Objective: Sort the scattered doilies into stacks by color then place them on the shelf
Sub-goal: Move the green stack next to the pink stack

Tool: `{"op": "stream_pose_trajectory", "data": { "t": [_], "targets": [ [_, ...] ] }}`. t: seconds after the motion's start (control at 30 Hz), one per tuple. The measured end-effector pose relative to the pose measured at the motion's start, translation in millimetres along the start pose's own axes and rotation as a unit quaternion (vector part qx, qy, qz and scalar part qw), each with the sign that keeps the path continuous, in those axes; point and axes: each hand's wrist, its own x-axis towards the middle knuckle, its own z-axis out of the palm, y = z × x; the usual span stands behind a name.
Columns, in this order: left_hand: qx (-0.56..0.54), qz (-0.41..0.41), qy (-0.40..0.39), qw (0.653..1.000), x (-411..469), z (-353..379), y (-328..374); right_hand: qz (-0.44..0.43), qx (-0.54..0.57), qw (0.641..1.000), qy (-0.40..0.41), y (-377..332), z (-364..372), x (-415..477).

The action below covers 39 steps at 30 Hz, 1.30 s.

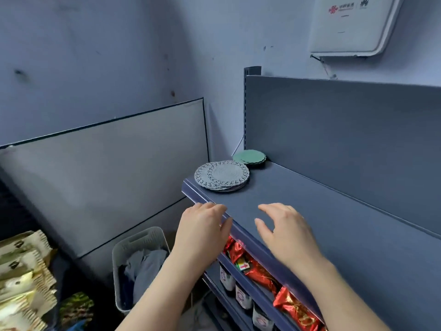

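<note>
Here, in the head view, both bare hands hover at the front edge of the top shelf (310, 211), a dark blue-grey metal board with a raised back panel. The left hand (202, 225) sits at the shelf's front lip, palm down, its fingers loosely spread and curved with nothing in them; whether the fingertips touch the lip cannot be told. The right hand (286, 230) is over the shelf surface, just beside the left, fingers likewise apart and relaxed, empty, the thumb pointing toward the other hand.

Further back on the same shelf, near its left end, lie two stacks of doilies. The grey doilies (222, 176) form a low pile of lacy round pieces, the top ones slid a little sideways so that the edges fan out (not a neat column). Just behind it, tucked into the corner by the back panel, is the green stack (249, 157), smaller in outline and scalloped at the rim. The two piles look nearly touching.

Below the top shelf, a lower tier holds red foil packets (257, 271) and a row of bottles (243, 297). To the left on the floor stands a pale plastic basket (133, 244) with grey cloth inside. A white wall box (350, 25) hangs at upper right.
</note>
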Motion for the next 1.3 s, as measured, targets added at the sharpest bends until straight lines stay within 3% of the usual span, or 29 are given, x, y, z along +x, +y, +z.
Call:
{"op": "stream_pose_trajectory", "data": {
  "t": [0.4, 0.63, 0.83, 1.0, 1.17, 1.3],
  "targets": [
    [-0.08, 0.067, -0.055, 0.993, 149.3, 76.2, -66.2, 0.133, -0.009, 0.991, 0.012, 25.0, 54.4, 128.1],
    [-0.079, 0.051, -0.092, 0.991, 244.7, 116.4, -79.1, 0.172, -0.005, 0.985, 0.018, 54.4, 68.3, 215.0],
    [-0.115, -0.004, -0.185, 0.976, 308.4, 157.3, -91.4, 0.219, 0.008, 0.976, -0.001, 69.0, 85.9, 265.7],
    [-0.201, -0.056, -0.279, 0.938, 343.6, 184.8, -106.0, 0.261, 0.088, 0.961, -0.006, 73.7, 104.6, 288.0],
    [-0.283, -0.073, -0.308, 0.905, 363.6, 197.4, -118.2, 0.282, 0.157, 0.947, -0.002, 67.2, 117.0, 311.9],
    [-0.386, -0.123, -0.287, 0.868, 373.7, 200.7, -128.7, 0.286, 0.192, 0.939, 0.011, 63.4, 126.5, 327.4]
  ]
}}
